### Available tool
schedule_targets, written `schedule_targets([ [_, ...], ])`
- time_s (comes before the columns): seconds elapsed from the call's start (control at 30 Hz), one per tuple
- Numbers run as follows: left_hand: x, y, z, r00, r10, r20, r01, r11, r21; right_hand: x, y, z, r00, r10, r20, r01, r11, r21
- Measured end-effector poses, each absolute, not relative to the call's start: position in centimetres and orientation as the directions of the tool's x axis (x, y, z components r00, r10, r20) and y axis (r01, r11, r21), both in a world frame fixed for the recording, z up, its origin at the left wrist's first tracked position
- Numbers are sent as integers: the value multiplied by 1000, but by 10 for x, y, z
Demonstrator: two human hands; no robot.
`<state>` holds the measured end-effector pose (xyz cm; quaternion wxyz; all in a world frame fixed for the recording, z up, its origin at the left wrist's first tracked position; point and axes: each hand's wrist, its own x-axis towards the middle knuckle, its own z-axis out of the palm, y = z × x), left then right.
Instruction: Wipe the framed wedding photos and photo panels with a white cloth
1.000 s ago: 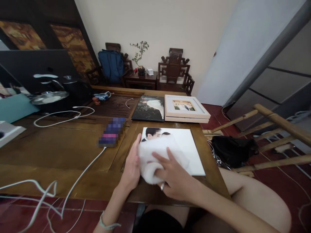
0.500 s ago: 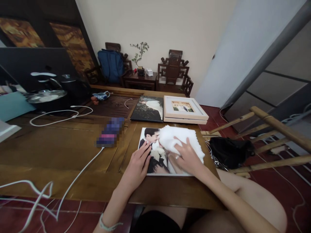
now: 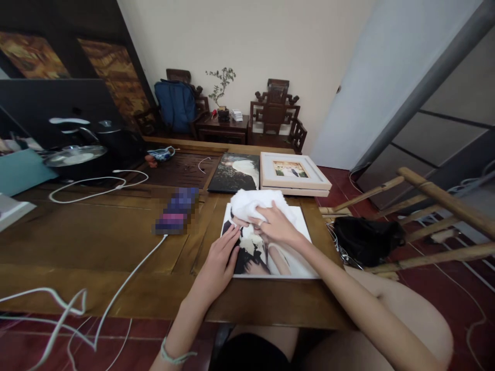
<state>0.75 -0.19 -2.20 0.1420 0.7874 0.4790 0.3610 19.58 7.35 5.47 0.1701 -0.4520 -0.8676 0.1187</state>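
Note:
A square photo album point(image 3: 284, 263) with a wedding picture on its face lies flat near the table's front edge. My left hand point(image 3: 221, 257) rests with stretched fingers on its left side. My right hand point(image 3: 276, 225) holds a bunched white cloth point(image 3: 247, 202) against the upper part of the album, its fingers pressed into the fabric. The cloth covers much of the upper picture and reaches slightly past the album's far edge.
Behind the album lie a dark photo book point(image 3: 235, 172) and a pale box point(image 3: 296, 170) with a framed photo. A phone point(image 3: 176, 211) on a white cable point(image 3: 131, 278) is to the left. A bamboo rack point(image 3: 436, 198) stands right of the wooden table point(image 3: 116, 247).
My right hand has slid the white cloth up and to the left across the album, uncovering its right side. My left hand has stayed in place.

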Motion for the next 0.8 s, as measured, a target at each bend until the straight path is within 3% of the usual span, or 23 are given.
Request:
schedule_targets([
  [0.2, 8, 0, -24, 281, 850, 446, 652, -510, 561, 273, 64, 46, -384, 903, 191, 840, 428, -334],
  [0.4, 7, 0, -24, 270, 855, 443, 654, -500, 568, 283, -29, 32, -464, 870, 167, 841, 492, -224],
  [0.57, 5, -2, -22, 279, 859, 430, 655, -498, 569, 272, -89, 42, -562, 823, 82, 787, 563, -251],
  [0.8, 4, -1, -21, 290, 849, 442, 658, -513, 552, 273, -5, 48, -499, 855, 139, 798, 516, -311],
])
